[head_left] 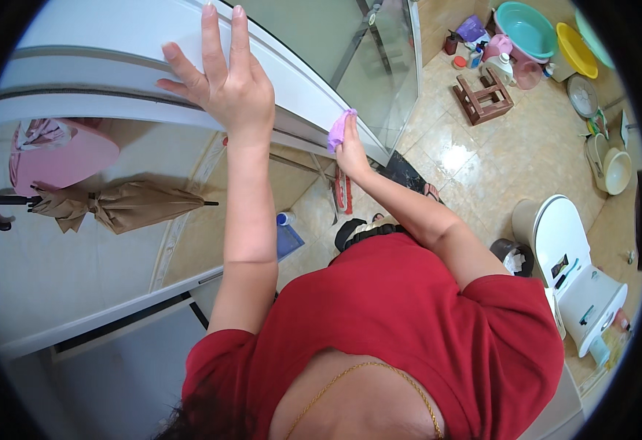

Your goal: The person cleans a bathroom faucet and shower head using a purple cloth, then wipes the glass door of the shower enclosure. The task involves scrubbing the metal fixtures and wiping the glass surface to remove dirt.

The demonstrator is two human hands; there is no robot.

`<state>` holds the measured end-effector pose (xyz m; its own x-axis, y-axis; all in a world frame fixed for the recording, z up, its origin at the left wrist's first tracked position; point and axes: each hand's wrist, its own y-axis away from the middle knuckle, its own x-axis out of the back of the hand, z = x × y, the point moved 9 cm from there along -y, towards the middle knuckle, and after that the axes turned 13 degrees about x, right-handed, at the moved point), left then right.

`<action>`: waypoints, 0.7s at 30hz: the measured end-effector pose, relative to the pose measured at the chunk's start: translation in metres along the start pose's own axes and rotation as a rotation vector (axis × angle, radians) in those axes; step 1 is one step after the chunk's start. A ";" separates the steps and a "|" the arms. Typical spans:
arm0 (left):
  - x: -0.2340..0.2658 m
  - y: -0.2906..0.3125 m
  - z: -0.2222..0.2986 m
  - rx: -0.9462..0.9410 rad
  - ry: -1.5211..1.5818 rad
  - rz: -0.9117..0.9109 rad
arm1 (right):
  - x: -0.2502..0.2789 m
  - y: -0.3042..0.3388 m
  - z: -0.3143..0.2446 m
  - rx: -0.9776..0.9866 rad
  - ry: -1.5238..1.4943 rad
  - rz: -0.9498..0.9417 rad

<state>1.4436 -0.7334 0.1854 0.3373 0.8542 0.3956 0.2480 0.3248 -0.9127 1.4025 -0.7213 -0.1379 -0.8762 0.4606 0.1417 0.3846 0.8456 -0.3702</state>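
Note:
My left hand (227,86) is raised at the upper left, its fingers spread against or just over the white door frame (145,26); whether the palm touches is hidden. Farther right and lower, my right hand (351,150) presses a purple cloth (340,130) to the white frame's edge, with its fingers stretched along the cloth. Beyond that edge is a frosted glass panel (313,37).
A brown folded umbrella (126,207) and a pink item (79,158) hang at left. On the tiled floor stand a wooden stool (482,99), a toilet (559,227) and a dark waste bin (512,257). Colored basins (527,29) and bottles crowd the far right corner.

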 end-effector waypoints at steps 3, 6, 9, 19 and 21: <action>-0.001 -0.002 0.004 -0.005 -0.059 -0.004 | -0.002 -0.010 0.005 -0.063 -0.040 -0.058; -0.002 0.000 0.003 0.008 0.005 0.016 | 0.003 -0.027 -0.055 0.096 -0.030 -0.037; 0.005 0.002 -0.001 0.016 -0.011 0.049 | 0.010 -0.035 -0.109 0.155 -0.177 -0.051; 0.002 0.000 0.001 -0.016 0.080 0.183 | -0.034 -0.005 0.097 -0.490 -0.120 -0.116; 0.000 -0.001 0.001 -0.020 0.072 0.191 | -0.036 -0.010 0.100 -0.551 -0.283 -0.166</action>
<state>1.4429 -0.7330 0.1862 0.4442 0.8679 0.2224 0.1909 0.1508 -0.9700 1.4016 -0.7733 -0.2316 -0.9507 0.2864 -0.1192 0.2642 0.9489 0.1726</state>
